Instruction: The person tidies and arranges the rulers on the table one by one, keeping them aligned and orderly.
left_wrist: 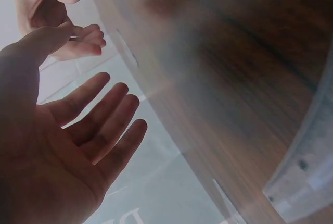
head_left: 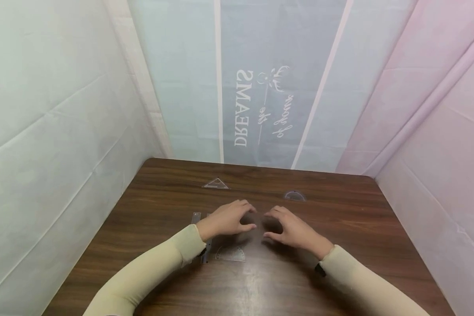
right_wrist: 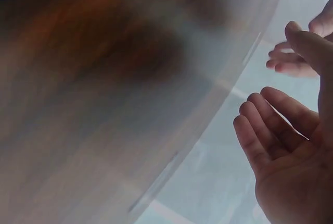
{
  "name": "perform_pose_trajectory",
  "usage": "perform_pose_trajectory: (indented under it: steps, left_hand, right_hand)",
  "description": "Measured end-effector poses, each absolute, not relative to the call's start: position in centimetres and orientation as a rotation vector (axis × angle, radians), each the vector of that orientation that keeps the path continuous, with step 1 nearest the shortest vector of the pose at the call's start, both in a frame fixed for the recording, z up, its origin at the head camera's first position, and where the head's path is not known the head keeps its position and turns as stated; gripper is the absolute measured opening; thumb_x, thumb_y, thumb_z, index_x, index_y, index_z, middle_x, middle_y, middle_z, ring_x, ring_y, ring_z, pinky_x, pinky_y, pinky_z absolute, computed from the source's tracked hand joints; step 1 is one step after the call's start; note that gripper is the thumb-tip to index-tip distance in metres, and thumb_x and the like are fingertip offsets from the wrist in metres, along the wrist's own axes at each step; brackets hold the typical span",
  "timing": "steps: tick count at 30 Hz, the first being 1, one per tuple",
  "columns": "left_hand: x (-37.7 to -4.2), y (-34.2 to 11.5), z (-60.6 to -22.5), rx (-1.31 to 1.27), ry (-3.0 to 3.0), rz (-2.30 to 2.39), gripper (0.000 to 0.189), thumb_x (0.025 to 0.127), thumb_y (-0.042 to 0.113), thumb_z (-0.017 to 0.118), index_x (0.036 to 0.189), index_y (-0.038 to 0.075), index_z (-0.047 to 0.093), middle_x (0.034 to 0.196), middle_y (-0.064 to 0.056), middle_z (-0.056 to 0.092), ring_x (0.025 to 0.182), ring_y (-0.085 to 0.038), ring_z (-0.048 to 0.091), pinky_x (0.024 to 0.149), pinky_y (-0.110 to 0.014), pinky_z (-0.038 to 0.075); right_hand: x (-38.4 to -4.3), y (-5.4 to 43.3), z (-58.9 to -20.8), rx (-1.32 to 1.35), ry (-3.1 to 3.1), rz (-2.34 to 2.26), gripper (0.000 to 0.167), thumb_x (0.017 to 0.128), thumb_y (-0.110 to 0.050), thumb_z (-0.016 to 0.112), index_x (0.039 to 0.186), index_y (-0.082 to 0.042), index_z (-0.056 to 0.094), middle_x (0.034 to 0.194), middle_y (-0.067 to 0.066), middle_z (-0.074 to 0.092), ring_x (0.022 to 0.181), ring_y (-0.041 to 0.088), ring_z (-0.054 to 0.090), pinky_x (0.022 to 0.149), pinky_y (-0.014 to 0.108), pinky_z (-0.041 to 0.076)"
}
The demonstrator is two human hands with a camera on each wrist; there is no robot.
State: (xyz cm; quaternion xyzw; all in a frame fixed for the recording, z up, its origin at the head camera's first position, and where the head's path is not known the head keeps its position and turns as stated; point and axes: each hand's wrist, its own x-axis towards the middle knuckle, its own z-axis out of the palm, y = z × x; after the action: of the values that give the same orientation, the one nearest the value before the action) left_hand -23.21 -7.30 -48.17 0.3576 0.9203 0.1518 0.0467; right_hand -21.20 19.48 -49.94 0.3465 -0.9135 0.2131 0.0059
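My left hand (head_left: 227, 219) hovers over the middle of the brown table, its fingers loosely bent and holding nothing. Facing it across a small gap is my right hand (head_left: 296, 230), likewise relaxed, with bare fingers and thumb apart. Both palms turn inward; the left wrist view shows the left fingers (left_wrist: 112, 122) spread a little. Under the left wrist lie a clear ruler (head_left: 196, 217) and another ruler-like strip (head_left: 208, 246), partly hidden by the arm. A clear protractor (head_left: 231, 254) rests just in front of the left hand, on the near side.
Toward the back of the table (head_left: 339, 272) lie a clear triangular set square (head_left: 216, 186) left of centre and a second protractor (head_left: 295, 196) to the right. Fabric curtains (head_left: 189, 79) stand along the back and both sides.
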Motion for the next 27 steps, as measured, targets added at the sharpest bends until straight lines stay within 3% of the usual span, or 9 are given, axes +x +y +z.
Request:
perform_pose_trajectory:
  steps: [9,19,27]
  left_hand:
    - [-26.0,-3.7,-48.0,1.062,2.815,0.451,0.063,0.102,0.056,0.071,0.150,0.016,0.061,0.148,-0.003,0.062,0.135,-0.022,0.061,0.105,-0.042,0.056]
    - [-28.3,-0.4,-48.4,0.973,2.763,0.516,0.066,0.101,0.057,0.072,0.151,0.016,0.060,0.152,-0.004,0.059,0.138,-0.022,0.058,0.107,-0.043,0.054]
    - [-30.7,2.3,-49.5,0.964,2.758,0.455,0.069,0.101,0.053,0.073,0.154,0.012,0.056,0.153,-0.005,0.058,0.142,-0.019,0.055,0.114,-0.038,0.049]
  right_hand:
    - [-23.6,24.0,-49.5,0.859,-2.919,0.682,0.067,0.094,-0.039,0.086,0.144,-0.001,0.064,0.146,0.020,0.061,0.140,0.043,0.055,0.108,0.063,0.050]
    - [-26.1,27.7,-50.9,0.778,-2.932,0.728,0.067,0.094,-0.039,0.086,0.144,-0.001,0.063,0.138,0.017,0.061,0.132,0.039,0.055,0.105,0.063,0.051]
    - [-28.0,30.1,-51.7,0.649,-2.979,0.734,0.075,0.095,-0.038,0.086,0.147,0.007,0.056,0.142,0.025,0.057,0.133,0.046,0.051,0.107,0.067,0.047]
